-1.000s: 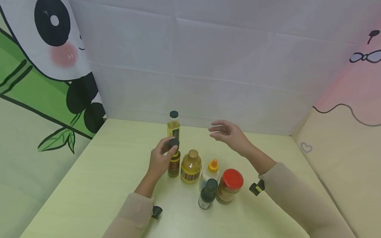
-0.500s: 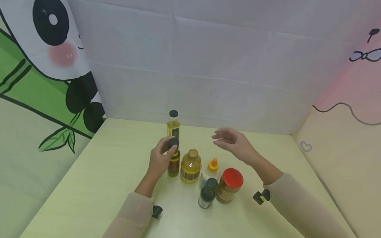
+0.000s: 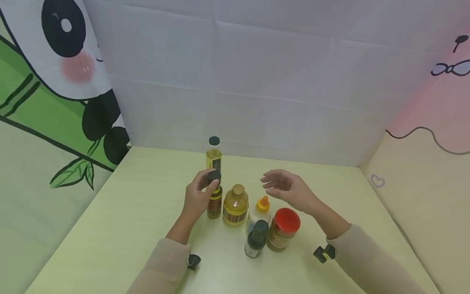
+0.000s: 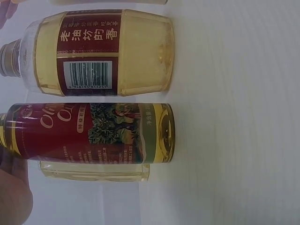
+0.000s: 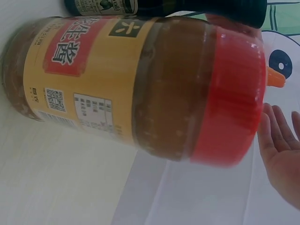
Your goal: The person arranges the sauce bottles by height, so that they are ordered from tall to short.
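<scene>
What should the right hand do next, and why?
Maybe ease the right hand toward the orange-tipped bottle: it's empty and looks close to that bottle, while the left hand is busy pinching the dark cap of the slim red-labelled bottle.

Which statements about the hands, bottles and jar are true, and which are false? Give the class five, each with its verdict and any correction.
1. The left hand holds the olive oil bottle by its black cap. True.

2. The right hand grips the peanut butter jar. False: that hand holds nothing.

3. The peanut butter jar has a red lid. True.

4. In the head view, the small dark bottle partly hides the squeeze bottle with the orange tip. True.

5. The tall oil bottle at the back lies on its side. False: the tall oil bottle stands upright.
</scene>
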